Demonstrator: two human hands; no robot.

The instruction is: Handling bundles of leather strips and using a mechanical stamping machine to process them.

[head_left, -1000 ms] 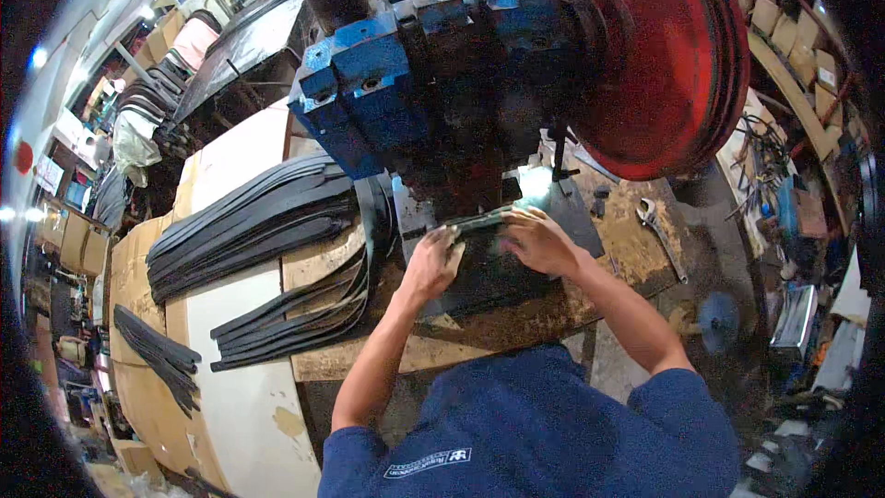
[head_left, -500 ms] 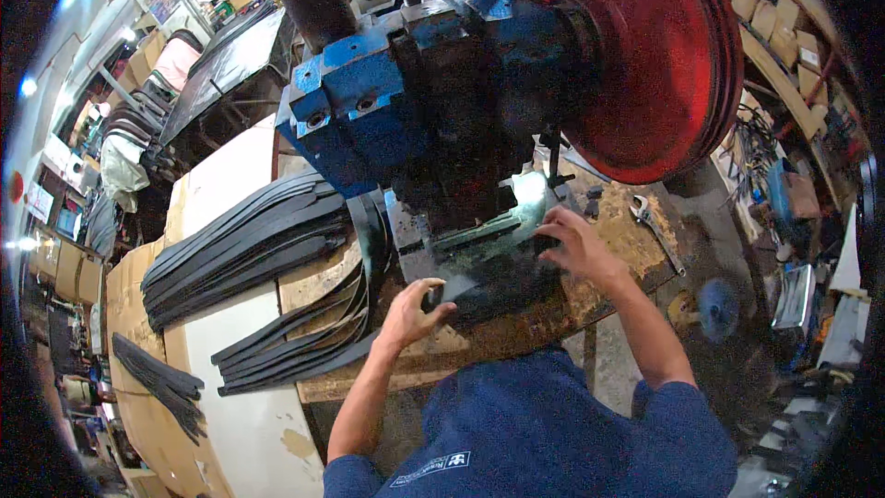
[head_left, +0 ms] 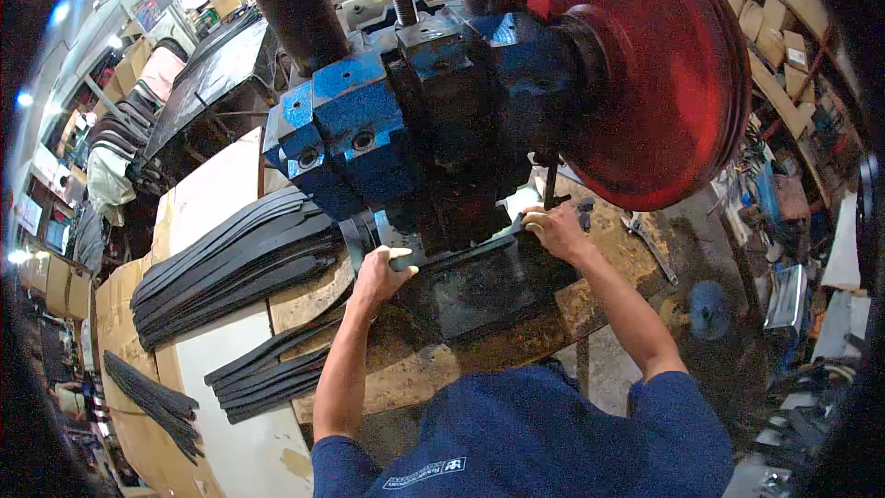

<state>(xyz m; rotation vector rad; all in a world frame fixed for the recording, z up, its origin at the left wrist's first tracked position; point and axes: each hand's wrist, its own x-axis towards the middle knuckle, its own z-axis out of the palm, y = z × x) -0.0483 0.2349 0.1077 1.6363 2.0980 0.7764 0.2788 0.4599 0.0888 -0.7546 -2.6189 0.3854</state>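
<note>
A blue press [head_left: 364, 120] stands in front of me. Under its head a thin dark strip [head_left: 470, 251] runs across the press's work area, slanting up to the right. At its left end my left hand [head_left: 376, 278] is closed, thumb and fingers pinching the strip. My right hand [head_left: 560, 231] is closed at the strip's other end, fingers bent over it. Nearer to me lies a dark flat plate [head_left: 484, 290], below the strip. Shadow under the press head hides part of the strip.
A large red flywheel [head_left: 645, 83] juts out at the press's right. Bundles of black strips [head_left: 240, 267] lie on the left, with a smaller bundle [head_left: 157, 397] nearer. A wrench [head_left: 653, 247] rests on the worn wooden bench [head_left: 415, 369] at the right.
Both hands have moved away from me, toward the press head, and their fingers have closed at the strip's ends. The dark strip now lies farther in, and more of the plate shows.
</note>
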